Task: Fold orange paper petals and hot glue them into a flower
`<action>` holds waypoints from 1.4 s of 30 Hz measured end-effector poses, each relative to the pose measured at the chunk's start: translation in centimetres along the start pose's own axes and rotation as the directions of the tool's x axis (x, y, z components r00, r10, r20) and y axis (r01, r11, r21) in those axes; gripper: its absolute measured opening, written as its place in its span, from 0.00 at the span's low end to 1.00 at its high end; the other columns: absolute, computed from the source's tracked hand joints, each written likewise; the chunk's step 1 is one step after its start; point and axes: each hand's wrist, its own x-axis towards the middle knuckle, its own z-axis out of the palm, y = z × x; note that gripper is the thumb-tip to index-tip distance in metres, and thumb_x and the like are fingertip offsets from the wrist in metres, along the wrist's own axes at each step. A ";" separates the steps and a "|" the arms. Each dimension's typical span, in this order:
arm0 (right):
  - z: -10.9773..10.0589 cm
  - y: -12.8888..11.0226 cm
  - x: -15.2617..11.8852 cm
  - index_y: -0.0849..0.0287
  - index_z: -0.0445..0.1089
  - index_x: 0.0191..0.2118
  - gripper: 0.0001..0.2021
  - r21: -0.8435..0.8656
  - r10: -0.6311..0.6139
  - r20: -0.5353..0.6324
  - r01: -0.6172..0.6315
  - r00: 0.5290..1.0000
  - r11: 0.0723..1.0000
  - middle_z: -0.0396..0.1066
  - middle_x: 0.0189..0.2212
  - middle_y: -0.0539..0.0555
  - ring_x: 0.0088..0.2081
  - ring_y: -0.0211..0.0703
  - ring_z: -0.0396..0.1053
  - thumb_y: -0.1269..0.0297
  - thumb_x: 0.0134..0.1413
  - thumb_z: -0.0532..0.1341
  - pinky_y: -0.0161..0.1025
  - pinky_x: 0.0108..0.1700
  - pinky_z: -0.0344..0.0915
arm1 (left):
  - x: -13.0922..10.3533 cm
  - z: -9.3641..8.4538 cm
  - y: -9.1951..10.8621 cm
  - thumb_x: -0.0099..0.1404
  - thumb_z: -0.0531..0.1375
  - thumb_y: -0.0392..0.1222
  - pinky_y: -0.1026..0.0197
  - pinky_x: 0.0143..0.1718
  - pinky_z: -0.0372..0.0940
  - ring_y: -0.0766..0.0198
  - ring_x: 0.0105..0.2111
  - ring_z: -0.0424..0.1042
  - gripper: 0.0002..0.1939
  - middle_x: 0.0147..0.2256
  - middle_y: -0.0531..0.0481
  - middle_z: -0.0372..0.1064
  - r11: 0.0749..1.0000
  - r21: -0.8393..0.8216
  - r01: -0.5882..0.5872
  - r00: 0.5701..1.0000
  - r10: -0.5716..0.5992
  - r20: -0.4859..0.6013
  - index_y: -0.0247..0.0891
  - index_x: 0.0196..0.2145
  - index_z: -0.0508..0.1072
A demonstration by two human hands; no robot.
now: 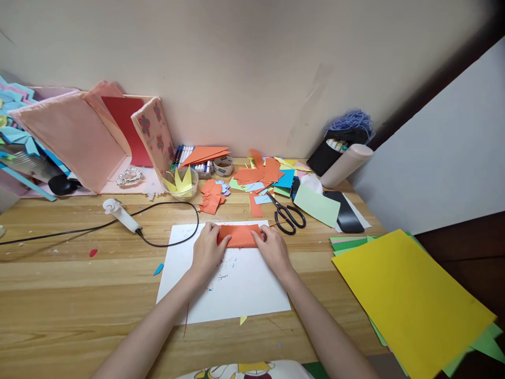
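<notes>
Between my two hands is a folded orange paper, lying over the top part of a white sheet marked with small pen strokes. My left hand grips its left end, thumb on top and the other fingers curled behind. At the right end, my right hand holds it the same way, thumb pressing the near face. Just beyond my right hand rest black-handled scissors, blades pointing away and to the left. Orange paper cutouts lie beyond my left hand.
A white glue gun with a black cord lies left. Behind stand a plastic cup with yellow paper, a tape roll and paper scraps. To the right are a phone and yellow sheets overhanging the table edge.
</notes>
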 end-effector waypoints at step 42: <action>3.5 -2.6 1.7 0.61 0.62 0.29 0.17 0.843 0.042 0.278 -0.265 0.960 0.469 0.65 0.20 0.47 0.17 0.33 0.60 0.50 0.44 0.62 0.33 0.20 0.58 | 0.7 -0.8 -0.7 0.50 0.63 0.48 0.65 0.29 0.61 0.65 0.27 0.67 0.13 0.26 0.52 0.68 0.610 -0.767 0.201 0.976 -0.196 0.100 0.37 0.26 0.67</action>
